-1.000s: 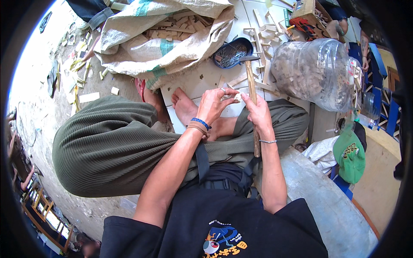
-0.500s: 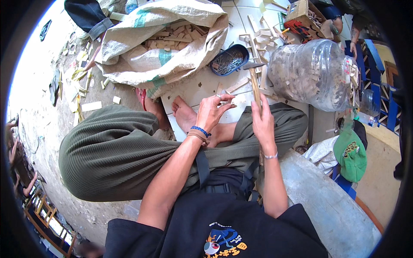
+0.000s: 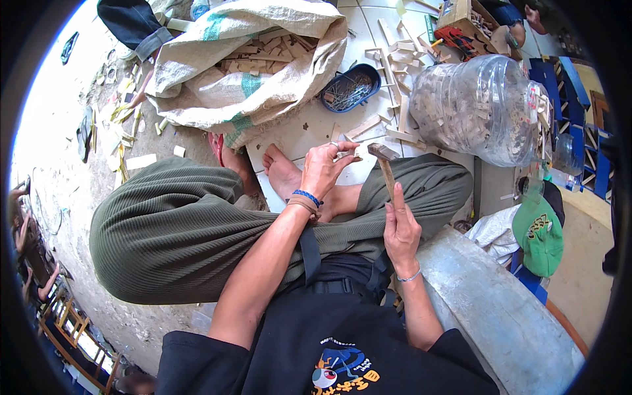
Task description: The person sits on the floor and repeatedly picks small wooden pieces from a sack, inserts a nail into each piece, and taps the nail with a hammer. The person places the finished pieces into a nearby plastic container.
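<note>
I sit cross-legged in olive trousers, bare feet on a white board. My left hand, with a blue wristband, pinches a small wooden piece just above the board. My right hand grips the wooden handle of a hammer, whose metal head sits right beside the pinched piece. Short wooden sticks lie scattered on the board beyond my hands.
A blue tray of nails lies ahead. An open woven sack of wood pieces is at upper left, a large clear plastic jug of wood bits at upper right. A green cap lies on the right, a concrete edge under my right arm.
The hammer has come down and toward me, its head now close to the piece in my left hand. My right hand has slid lower on my lap; the view shifted slightly.
</note>
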Available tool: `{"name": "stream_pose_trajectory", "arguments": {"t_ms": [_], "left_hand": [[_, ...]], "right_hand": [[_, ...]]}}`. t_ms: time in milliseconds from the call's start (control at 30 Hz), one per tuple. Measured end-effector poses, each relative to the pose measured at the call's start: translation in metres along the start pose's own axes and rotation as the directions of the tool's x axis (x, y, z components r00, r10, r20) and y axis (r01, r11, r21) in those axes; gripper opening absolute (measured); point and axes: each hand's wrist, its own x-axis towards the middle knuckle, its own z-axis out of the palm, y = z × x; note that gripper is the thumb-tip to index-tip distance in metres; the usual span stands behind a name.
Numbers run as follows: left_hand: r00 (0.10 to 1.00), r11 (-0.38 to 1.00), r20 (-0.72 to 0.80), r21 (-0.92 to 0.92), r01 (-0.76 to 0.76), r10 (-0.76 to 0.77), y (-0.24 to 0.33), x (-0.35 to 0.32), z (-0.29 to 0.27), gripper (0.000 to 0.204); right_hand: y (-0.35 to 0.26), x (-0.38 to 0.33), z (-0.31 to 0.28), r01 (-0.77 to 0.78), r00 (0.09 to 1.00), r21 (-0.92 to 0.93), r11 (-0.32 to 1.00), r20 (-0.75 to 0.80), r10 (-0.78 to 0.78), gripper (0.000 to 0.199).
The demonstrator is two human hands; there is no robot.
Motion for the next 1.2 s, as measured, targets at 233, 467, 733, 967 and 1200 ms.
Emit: {"name": "stream_pose_trajectory", "arguments": {"t_ms": [233, 467, 733, 967, 1200], "left_hand": [[1.0, 0.998, 0.0, 0.054, 0.021, -0.021, 0.004, 0.0, 0.0, 0.029], [0.999, 0.999, 0.007, 0.012, 0.033, -0.033, 0.006, 0.002, -0.001, 0.029], [1.0, 0.999, 0.008, 0.041, 0.028, -0.028, 0.004, 0.002, 0.0, 0.029], [0.999, 0.999, 0.005, 0.002, 0.041, -0.041, 0.006, 0.0, 0.0, 0.029], [1.0, 1.0, -0.012, 0.021, 0.023, -0.023, 0.005, 0.004, 0.0, 0.028]], "right_hand": [[-0.001, 0.003, 0.007, 0.02, 0.999, -0.121, 0.992, 0.033, -0.017, 0.07], [0.003, 0.002, 0.009, 0.073, 0.994, -0.053, 0.996, -0.078, -0.077, 0.074], [0.008, -0.002, 0.013, 0.128, 0.979, 0.042, 0.991, -0.165, -0.119, 0.069], [0.007, 0.0, 0.015, 0.049, 0.988, 0.005, 0.999, -0.148, -0.048, 0.066], [0.007, 0.0, 0.014, 0.055, 0.998, -0.127, 0.99, -0.036, -0.06, 0.067]]}}
